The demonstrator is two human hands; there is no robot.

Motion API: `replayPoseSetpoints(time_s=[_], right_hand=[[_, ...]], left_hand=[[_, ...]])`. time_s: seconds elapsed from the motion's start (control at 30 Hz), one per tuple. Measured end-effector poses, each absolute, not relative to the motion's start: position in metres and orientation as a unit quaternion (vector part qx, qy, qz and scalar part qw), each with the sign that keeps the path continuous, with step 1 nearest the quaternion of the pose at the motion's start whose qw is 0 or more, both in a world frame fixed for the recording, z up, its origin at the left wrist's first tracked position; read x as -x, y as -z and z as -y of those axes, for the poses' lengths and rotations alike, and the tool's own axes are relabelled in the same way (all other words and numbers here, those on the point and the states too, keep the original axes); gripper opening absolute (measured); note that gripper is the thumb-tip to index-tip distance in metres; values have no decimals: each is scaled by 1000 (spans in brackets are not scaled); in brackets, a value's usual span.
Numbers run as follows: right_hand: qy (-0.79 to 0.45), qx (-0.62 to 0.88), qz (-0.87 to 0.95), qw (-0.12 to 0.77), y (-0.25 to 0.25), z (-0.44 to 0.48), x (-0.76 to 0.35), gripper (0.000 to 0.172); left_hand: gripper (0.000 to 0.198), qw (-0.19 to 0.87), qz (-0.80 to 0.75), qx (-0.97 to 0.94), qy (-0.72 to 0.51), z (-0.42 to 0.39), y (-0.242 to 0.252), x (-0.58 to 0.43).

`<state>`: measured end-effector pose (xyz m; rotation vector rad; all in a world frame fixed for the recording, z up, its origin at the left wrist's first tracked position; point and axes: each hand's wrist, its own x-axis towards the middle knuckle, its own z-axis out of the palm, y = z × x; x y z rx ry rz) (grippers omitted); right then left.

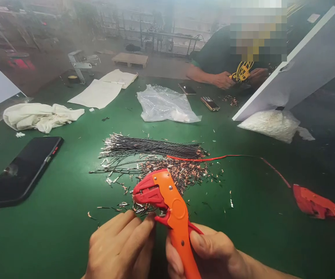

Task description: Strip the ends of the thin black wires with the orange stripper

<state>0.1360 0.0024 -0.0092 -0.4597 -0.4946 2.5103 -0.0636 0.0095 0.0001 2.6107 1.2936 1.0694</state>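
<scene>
Both busy, I note | right hand (210,252) clamped round orange wire stripper (167,201) | left hand (121,244) pinched tight at its head (contents unclear) | black wire bundle (152,147) beyond, on desk (257,201)

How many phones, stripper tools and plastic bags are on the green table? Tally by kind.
Phones: 3 (black phone at near left, dark far phone, striped far phone)
Stripper tools: 2 (orange stripper gripped by the right hand, red stripper lying at right)
Plastic bags: 2 (clear bag, bag of white bits)
Total: 7
</scene>
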Motion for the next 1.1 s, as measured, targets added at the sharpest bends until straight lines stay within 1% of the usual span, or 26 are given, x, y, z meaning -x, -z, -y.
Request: replayPoseSetpoints(time_s=[0.13, 0.27, 0.43, 0.67, 0.8, 0.9, 1.0, 1.1], right_hand=[[-935, 144, 177, 273, 21, -1, -131, 53], [-936, 136, 170, 275, 18, 1, -132, 51], [-927, 146, 172, 298, 5, 1, -133, 46], [-925, 105, 201, 304, 7, -2, -131, 42], [-924, 97, 197, 312, 9, -1, -130, 43], [-927, 77, 177, 323, 10, -3, -130, 35], [-929, 62, 157, 329, 10, -6, -130, 29], [-928, 55, 161, 331, 14, -6, -131, 34]], left_hand=[[13, 23, -407, -842, -353, -11, 0, 62], [13, 9, -388, -836, -387, -13, 1, 60], [16, 24, -395, -846, -358, -12, 2, 63], [14, 34, -400, -842, -361, -11, -1, 64], [14, 32, -394, -845, -361, -12, -2, 62], [9, 24, -404, -841, -359, -12, -2, 63], [9, -7, -415, -831, -371, -12, 3, 63], [13, -9, -417, -827, -376, -12, 11, 62]])
